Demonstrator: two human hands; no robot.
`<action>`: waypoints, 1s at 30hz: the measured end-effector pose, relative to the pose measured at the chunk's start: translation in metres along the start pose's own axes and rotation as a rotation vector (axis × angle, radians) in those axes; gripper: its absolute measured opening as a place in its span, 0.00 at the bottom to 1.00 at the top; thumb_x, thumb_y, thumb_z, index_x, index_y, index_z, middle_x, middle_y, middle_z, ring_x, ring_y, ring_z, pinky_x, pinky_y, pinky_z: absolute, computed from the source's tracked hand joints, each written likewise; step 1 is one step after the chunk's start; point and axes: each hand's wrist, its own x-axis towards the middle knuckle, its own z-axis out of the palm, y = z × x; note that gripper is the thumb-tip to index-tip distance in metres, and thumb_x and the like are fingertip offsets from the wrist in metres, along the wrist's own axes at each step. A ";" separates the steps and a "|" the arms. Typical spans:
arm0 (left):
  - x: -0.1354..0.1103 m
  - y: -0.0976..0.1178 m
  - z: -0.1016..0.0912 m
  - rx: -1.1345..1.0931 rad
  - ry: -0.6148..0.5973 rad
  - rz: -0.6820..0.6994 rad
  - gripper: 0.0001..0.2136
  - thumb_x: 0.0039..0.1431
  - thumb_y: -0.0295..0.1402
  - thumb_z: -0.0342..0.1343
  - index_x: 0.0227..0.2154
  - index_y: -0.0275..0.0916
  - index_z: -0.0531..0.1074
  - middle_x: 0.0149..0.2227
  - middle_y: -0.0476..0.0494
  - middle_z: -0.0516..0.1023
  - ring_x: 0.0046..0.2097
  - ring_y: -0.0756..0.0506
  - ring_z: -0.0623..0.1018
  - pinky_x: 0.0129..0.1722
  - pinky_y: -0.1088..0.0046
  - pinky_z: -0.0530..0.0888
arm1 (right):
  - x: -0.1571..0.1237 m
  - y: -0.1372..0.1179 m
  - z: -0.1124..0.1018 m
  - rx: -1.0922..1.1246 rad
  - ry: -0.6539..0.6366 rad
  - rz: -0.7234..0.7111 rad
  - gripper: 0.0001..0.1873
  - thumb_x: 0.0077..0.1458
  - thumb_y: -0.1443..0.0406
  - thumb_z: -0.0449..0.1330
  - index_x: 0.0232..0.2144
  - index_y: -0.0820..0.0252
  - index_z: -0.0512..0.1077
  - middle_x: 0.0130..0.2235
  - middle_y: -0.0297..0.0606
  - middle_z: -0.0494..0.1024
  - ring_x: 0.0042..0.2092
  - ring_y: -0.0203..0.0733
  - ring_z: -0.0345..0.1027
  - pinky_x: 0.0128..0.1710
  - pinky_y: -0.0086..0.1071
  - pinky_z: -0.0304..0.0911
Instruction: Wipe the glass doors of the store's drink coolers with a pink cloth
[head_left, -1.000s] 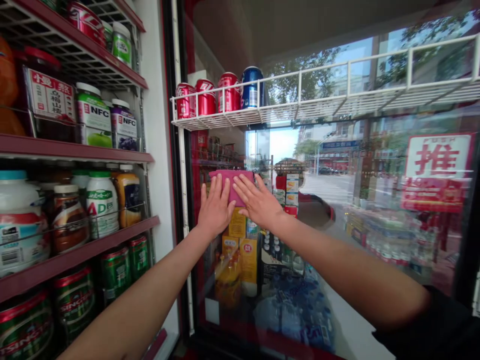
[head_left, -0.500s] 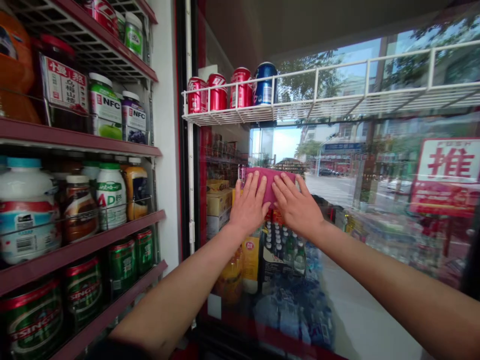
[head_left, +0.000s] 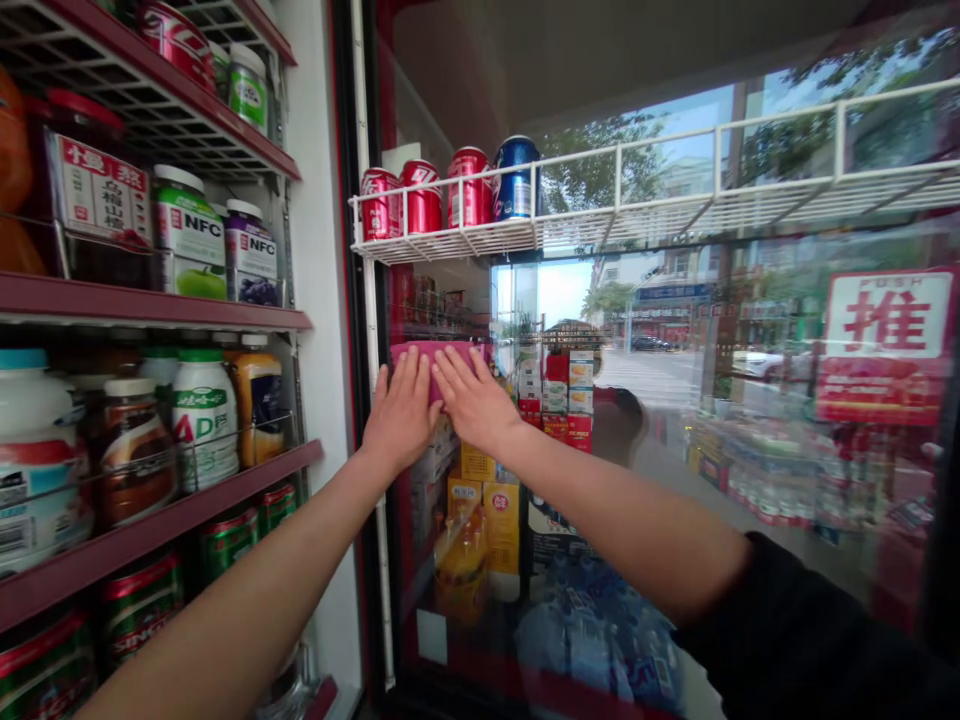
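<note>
Both of my hands lie flat against the glass door (head_left: 675, 420), pressing a folded pink cloth (head_left: 434, 388) to its surface. My left hand (head_left: 401, 415) covers the cloth's left half with fingers stretched out. Just beside it, my right hand (head_left: 478, 402) rests on the other half, also with straight fingers. The two hands nearly touch at the thumbs and index fingers. Much of the cloth is hidden under them. Above the hands, a white wire rack (head_left: 630, 225) on the door carries red cans (head_left: 421, 200) and a blue can (head_left: 515, 180).
At left, shelves with dark red edges (head_left: 150, 302) hold bottles and cans, including a green-capped white bottle (head_left: 204, 420). A white frame (head_left: 319, 250) separates them from the door. A red and white push sign (head_left: 889, 345) is at right. Boxes and bottled water show in the glass.
Both hands and the pink cloth have moved left across the glass, close to the door's edge. The right forearm now reaches farther in, with its black sleeve showing.
</note>
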 end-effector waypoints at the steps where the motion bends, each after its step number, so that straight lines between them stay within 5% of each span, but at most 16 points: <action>1: -0.001 -0.010 0.001 0.003 0.002 -0.006 0.36 0.74 0.41 0.43 0.77 0.23 0.49 0.81 0.22 0.47 0.82 0.30 0.52 0.79 0.39 0.49 | 0.010 -0.005 0.007 -0.005 -0.001 0.000 0.36 0.72 0.65 0.51 0.76 0.77 0.56 0.80 0.56 0.52 0.82 0.60 0.40 0.82 0.63 0.32; 6: -0.001 -0.041 0.004 0.009 0.017 -0.014 0.37 0.74 0.44 0.42 0.77 0.21 0.49 0.80 0.18 0.48 0.81 0.28 0.53 0.78 0.37 0.47 | 0.043 -0.014 0.035 0.008 0.017 -0.016 0.36 0.72 0.63 0.52 0.76 0.72 0.57 0.80 0.52 0.51 0.83 0.55 0.38 0.82 0.62 0.26; 13: 0.000 -0.025 0.015 -0.010 0.037 -0.009 0.38 0.75 0.46 0.41 0.77 0.22 0.47 0.80 0.17 0.44 0.82 0.25 0.49 0.78 0.35 0.47 | 0.025 0.007 0.026 -0.009 -0.039 -0.054 0.40 0.72 0.60 0.54 0.78 0.73 0.51 0.81 0.50 0.46 0.83 0.53 0.32 0.83 0.58 0.25; 24: 0.018 0.064 0.013 -0.073 0.082 0.044 0.37 0.75 0.48 0.41 0.79 0.32 0.45 0.82 0.26 0.42 0.82 0.30 0.47 0.79 0.36 0.42 | -0.062 0.068 -0.014 0.008 0.096 -0.033 0.38 0.72 0.61 0.53 0.77 0.73 0.53 0.81 0.52 0.49 0.83 0.54 0.34 0.82 0.61 0.27; 30: 0.031 0.126 0.003 -0.102 0.095 0.087 0.36 0.76 0.46 0.42 0.79 0.33 0.48 0.82 0.28 0.44 0.82 0.30 0.49 0.79 0.38 0.43 | -0.112 0.099 -0.058 -0.036 0.015 0.035 0.39 0.72 0.59 0.53 0.78 0.70 0.51 0.81 0.50 0.48 0.83 0.54 0.34 0.82 0.63 0.30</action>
